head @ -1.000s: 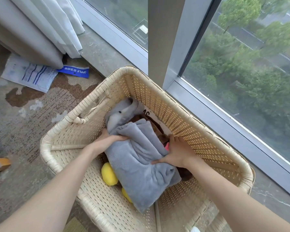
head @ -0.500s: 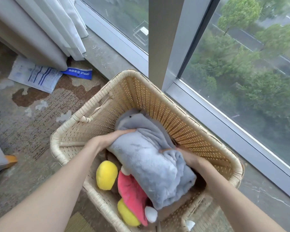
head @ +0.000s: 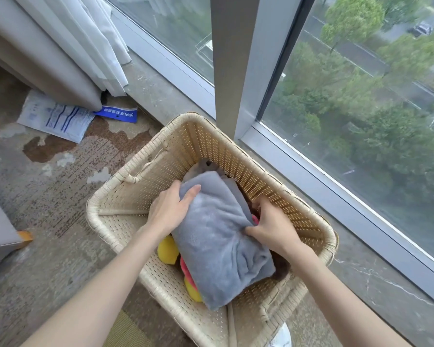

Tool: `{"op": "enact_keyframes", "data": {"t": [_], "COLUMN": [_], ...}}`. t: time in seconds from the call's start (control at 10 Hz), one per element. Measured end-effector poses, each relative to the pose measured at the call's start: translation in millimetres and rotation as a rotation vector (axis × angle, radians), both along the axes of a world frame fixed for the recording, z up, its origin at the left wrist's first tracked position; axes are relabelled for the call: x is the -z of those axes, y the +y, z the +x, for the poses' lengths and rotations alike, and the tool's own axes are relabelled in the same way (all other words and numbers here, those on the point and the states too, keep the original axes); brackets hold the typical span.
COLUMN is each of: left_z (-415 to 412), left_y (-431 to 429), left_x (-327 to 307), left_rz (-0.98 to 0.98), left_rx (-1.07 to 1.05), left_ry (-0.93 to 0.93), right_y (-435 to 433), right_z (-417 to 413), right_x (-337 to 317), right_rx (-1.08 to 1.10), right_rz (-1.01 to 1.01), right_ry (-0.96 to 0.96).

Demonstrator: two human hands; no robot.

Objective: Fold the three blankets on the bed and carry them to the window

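Note:
A folded grey blanket (head: 218, 236) lies inside a pale wicker basket (head: 186, 136) that stands against the floor-to-ceiling window (head: 348, 101). My left hand (head: 169, 209) grips the blanket's left upper edge, thumb on top and fingers round its side. My right hand (head: 271, 226) grips its right edge, fingers curled down beside it. Under the blanket lies a plush toy with yellow (head: 167, 250) and pink (head: 186, 267) parts. Something dark brown (head: 282, 267) shows beneath the blanket on the right; what it is I cannot tell.
White curtains (head: 93, 38) hang at the back left over a grey upholstered edge. A printed sheet (head: 55, 118) and a blue packet (head: 118, 114) lie on the worn carpet. A grey furniture corner with a wooden foot (head: 25, 237) is at the left. A window pillar (head: 229, 58) rises behind the basket.
The blanket has settled lower and flatter in the basket, covering more of the pink toy. My right hand has come up onto the blanket's right edge. The view has shifted slightly.

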State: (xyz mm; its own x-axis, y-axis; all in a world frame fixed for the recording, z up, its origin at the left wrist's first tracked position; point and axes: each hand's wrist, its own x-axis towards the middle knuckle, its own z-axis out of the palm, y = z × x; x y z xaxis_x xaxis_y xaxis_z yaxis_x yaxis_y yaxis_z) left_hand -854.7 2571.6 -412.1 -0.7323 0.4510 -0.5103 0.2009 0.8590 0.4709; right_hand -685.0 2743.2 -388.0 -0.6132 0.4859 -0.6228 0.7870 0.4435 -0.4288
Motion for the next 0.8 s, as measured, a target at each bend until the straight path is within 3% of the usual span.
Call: {"op": "enact_keyframes", "data": {"t": [0.1, 0.2, 0.3, 0.4, 0.5, 0.6, 0.8], "left_z": [12, 23, 32, 45, 52, 42, 9], "left_y": [-2, -4, -4, -6, -7, -1, 13], "left_x": [-15, -22, -23, -10, 3, -13, -150], "left_rz": [0.053, 0.073, 0.105, -0.102, -0.239, -0.276, -0.032], "left_rx": [0.000, 0.082, 0.241, 0.433, 0.531, 0.538, 0.360], "left_ry": [0.035, 0.213, 0.405, 0.290, 0.111, 0.068, 0.191], "right_y": [-9, -31, -52, -58, -57, -54, -42], "right_z": [10, 19, 27, 40, 47, 41, 12], "right_x": [-12, -18, -15, 5, 9, -11, -117], "right_rx": [-0.049, -0.179, -0.322, -0.408, -0.426, -0.431, -0.280], "right_rz": [0.295, 0.488, 0.314, 0.234, 0.230, 0.240, 0.119], "right_ry": [0.160, 0.338, 0.229, 0.022, -0.062, -0.084, 0.120]}}
